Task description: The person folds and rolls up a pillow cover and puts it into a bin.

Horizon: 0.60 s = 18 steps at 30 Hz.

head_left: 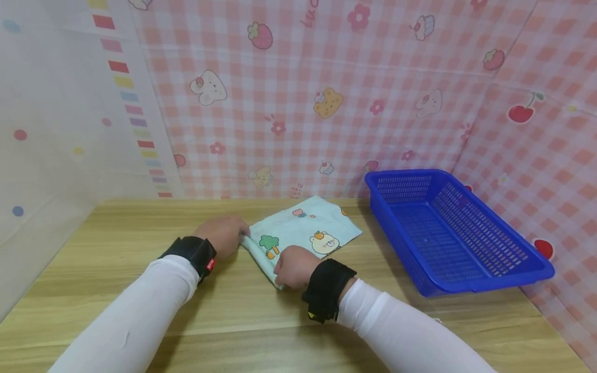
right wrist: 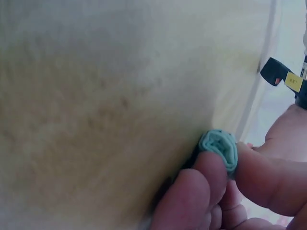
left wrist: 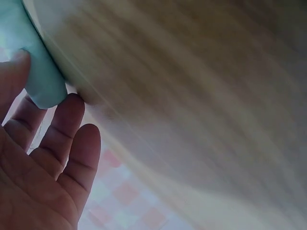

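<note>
A pale mint cloth (head_left: 298, 228) printed with a bear, a tree and fruit lies on the wooden table, its near edge rolled into a narrow tube. My left hand (head_left: 225, 234) pinches the left end of that roll; in the left wrist view its thumb lies over the rolled cloth (left wrist: 45, 86) with fingertips beneath. At the near end my right hand (head_left: 298, 267) pinches the roll between thumb and fingers. The right wrist view shows the spiral layers at the roll's end (right wrist: 220, 147). The far part of the cloth lies flat.
A blue plastic basket (head_left: 415, 259) with slotted sides stands on the table (head_left: 224, 321) to the right of the cloth. Pink checked sheeting (head_left: 289, 103) hangs behind and at the right, and white dotted sheeting (head_left: 56, 129) at the left. Both wrists wear black straps.
</note>
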Motion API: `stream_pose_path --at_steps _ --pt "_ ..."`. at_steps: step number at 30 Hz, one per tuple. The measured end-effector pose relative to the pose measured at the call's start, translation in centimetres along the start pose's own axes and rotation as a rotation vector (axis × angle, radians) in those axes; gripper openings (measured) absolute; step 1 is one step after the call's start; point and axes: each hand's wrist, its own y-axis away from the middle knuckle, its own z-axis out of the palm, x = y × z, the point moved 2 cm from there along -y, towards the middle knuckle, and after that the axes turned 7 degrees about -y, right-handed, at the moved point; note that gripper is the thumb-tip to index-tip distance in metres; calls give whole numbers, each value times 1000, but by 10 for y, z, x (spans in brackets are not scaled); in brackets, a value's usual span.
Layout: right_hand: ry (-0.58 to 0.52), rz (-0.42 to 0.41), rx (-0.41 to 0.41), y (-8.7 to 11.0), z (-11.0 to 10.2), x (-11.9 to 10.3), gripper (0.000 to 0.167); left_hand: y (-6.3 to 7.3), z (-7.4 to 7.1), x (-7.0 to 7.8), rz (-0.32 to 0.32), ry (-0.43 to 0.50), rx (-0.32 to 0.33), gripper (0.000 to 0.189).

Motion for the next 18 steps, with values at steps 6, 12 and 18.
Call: stream_pose_path --at_steps 6,12,18 --pt "-130 47 -43 0 -7 7 10 -7 1 -4 6 73 -32 19" --pt "-194 74 -93 -3 -15 17 15 -13 -2 -1 -19 124 -69 21" --pt "-158 77 -65 -4 -18 18 18 -20 0 -4 -77 211 -89 20"
